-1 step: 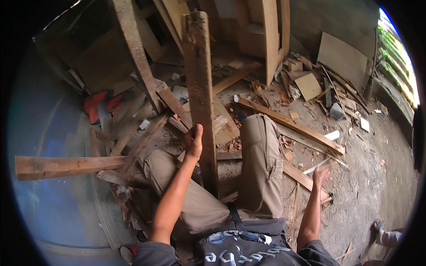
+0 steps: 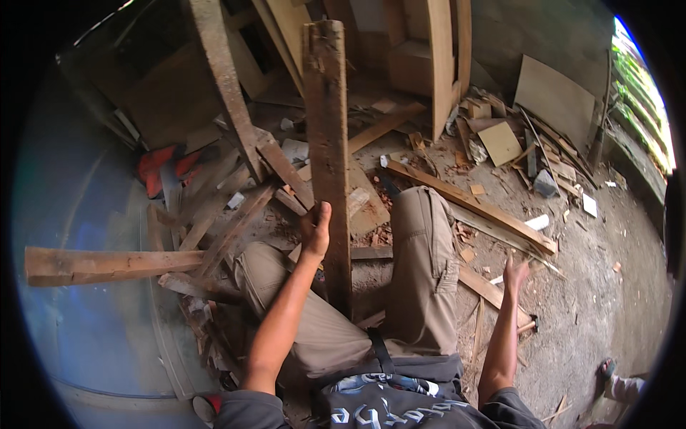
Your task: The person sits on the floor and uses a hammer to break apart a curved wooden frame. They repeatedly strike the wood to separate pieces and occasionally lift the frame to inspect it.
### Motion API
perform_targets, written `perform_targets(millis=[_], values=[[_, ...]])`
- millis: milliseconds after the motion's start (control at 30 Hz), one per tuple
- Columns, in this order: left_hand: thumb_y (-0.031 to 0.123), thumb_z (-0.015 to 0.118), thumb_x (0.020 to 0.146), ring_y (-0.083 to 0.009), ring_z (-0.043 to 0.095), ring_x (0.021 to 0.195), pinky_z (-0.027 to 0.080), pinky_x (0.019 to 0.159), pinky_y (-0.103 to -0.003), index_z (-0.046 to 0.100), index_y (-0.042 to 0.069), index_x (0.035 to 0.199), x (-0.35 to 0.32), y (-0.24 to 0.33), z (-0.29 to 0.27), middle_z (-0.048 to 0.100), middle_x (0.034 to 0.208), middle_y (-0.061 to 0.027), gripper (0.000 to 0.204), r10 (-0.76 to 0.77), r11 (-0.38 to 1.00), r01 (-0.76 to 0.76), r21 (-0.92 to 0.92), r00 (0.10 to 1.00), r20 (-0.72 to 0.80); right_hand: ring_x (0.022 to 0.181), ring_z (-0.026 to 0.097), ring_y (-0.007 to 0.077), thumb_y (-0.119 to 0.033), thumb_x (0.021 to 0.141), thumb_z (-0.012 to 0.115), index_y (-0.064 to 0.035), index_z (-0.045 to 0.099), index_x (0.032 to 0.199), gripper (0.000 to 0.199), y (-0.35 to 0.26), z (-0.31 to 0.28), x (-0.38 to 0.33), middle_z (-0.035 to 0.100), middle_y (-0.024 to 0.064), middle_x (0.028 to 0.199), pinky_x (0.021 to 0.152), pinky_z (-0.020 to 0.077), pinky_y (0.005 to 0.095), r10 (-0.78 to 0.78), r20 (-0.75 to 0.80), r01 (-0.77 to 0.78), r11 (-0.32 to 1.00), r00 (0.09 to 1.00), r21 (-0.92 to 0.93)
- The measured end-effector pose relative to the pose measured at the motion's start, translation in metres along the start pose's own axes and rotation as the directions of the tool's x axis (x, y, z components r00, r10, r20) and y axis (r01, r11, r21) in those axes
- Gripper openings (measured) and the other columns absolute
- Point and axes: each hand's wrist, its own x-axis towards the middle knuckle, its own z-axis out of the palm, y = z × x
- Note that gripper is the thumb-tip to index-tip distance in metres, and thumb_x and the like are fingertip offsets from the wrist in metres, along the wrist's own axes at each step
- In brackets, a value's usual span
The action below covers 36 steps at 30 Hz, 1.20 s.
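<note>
Timber plank point(image 2: 327, 129) stays between your thighs point(image 2: 423, 264), essentially unmoved, its left edge grasped by your left hand point(image 2: 314, 232), so that hold persists; your right hand point(image 2: 515, 273) remains off it, its grip too unclear to tell.

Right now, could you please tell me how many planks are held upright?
1: the plank, standing between the legs, in the left grip. The right grip holds none.

A dark printed shirt point(image 2: 400, 404) meets brown trousers point(image 2: 423, 279).
</note>
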Motion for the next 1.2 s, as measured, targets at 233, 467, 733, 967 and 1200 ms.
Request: perform_targets(millis=[233,467,733,967,1200], values=[[0.045,0.068,0.094,-0.0096,0.05,0.074,0.042,0.066,-0.03,0.059,0.0,0.084,0.001,-0.004,-0.011,0.056,0.074,-0.0024,0.046,0.094,0.987,-0.095,0.133,0.995,0.018,0.109,0.065,0.0248,-0.026,0.099,0.065,0.0011,0.057,0.128,0.041,-0.377,-0.123,0.022,0.065,0.0171,0.124,0.095,0.0523,0.0366,-0.549,0.042,0.237,0.428,0.835,0.872],[0.04,0.072,0.093,-0.0133,0.061,0.084,0.05,0.076,-0.033,0.066,-0.003,0.104,-0.023,-0.025,-0.01,0.068,0.09,-0.0075,0.044,-0.148,0.984,0.136,0.11,0.984,0.102,0.112,0.064,0.032,-0.037,0.092,0.073,-0.0057,0.03,0.149,0.078,-0.553,-0.109,-0.004,0.059,0.026,0.126,0.089,0.0545,0.0396,-0.642,0.002,0.151,0.183,0.767,0.972],[0.044,0.079,0.083,-0.0194,0.069,0.085,0.053,0.076,-0.034,0.069,0.001,0.109,-0.046,-0.044,-0.034,0.073,0.093,-0.0129,0.051,-0.228,0.945,0.223,0.241,0.974,-0.009,0.097,0.067,0.0239,-0.007,0.093,0.069,-0.0045,0.066,0.114,0.021,-0.605,-0.074,-0.062,0.064,0.0121,0.11,0.081,0.0543,0.0358,-0.592,-0.215,0.239,-0.038,0.777,0.97],[0.044,0.084,0.076,-0.0177,0.069,0.072,0.053,0.067,-0.034,0.074,0.002,0.096,-0.063,-0.046,-0.068,0.073,0.08,-0.0094,0.048,-0.194,0.913,0.217,0.345,0.976,-0.099,0.101,0.063,0.0301,-0.003,0.083,0.077,-0.0018,0.066,0.103,0.022,-0.627,-0.069,-0.12,0.061,0.0165,0.11,0.086,0.052,0.0392,-0.675,-0.488,0.512,-0.187,0.553,0.839],[0.045,0.084,0.076,-0.0201,0.066,0.089,0.052,0.082,-0.034,0.066,-0.001,0.116,-0.059,-0.016,-0.095,0.071,0.1,-0.0122,0.064,-0.282,0.936,0.284,0.207,0.959,-0.041,0.092,0.061,0.0301,0.0,0.082,0.075,-0.0005,0.065,0.102,0.022,-0.646,-0.077,-0.161,0.06,0.0175,0.105,0.078,0.0499,0.0382,-0.626,-0.468,0.434,-0.22,0.624,0.874]])
